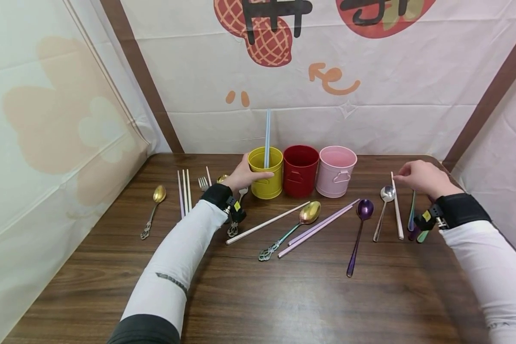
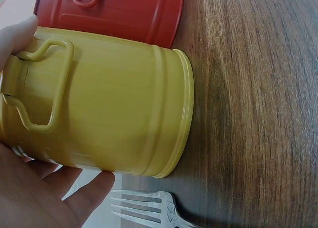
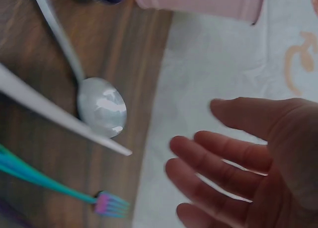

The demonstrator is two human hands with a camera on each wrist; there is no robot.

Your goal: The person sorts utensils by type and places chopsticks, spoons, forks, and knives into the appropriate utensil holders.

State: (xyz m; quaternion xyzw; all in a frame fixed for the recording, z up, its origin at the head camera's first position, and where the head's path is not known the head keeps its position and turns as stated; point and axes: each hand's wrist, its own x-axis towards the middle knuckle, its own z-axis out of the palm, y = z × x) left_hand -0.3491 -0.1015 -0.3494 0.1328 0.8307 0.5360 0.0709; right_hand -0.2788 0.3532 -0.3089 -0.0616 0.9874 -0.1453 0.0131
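Note:
My left hand (image 1: pixel 243 175) holds the yellow bucket (image 1: pixel 266 185) at its left side, thumb across the front near the handle and fingers round the far side. Two light blue chopsticks (image 1: pixel 267 136) stand in that bucket. Out on the right, my right hand (image 1: pixel 425 179) hovers over the far end of a pale chopstick (image 1: pixel 398 215). In the right wrist view its fingers are loosely bent, apart from the thumb, with nothing between them. Beside that chopstick lie a silver spoon (image 3: pixel 103 106) and a blue-green fork (image 3: pixel 59 186).
A red bucket (image 1: pixel 301 174) and a pink bucket (image 1: pixel 336 177) stand right of the yellow one. Across the table lie a purple spoon (image 1: pixel 364 210), a gold-bowled spoon (image 1: pixel 308 213), lilac chopsticks (image 1: pixel 322 228) and a small gold spoon (image 1: pixel 159 194). A silver fork (image 2: pixel 149 208) lies beside the yellow bucket.

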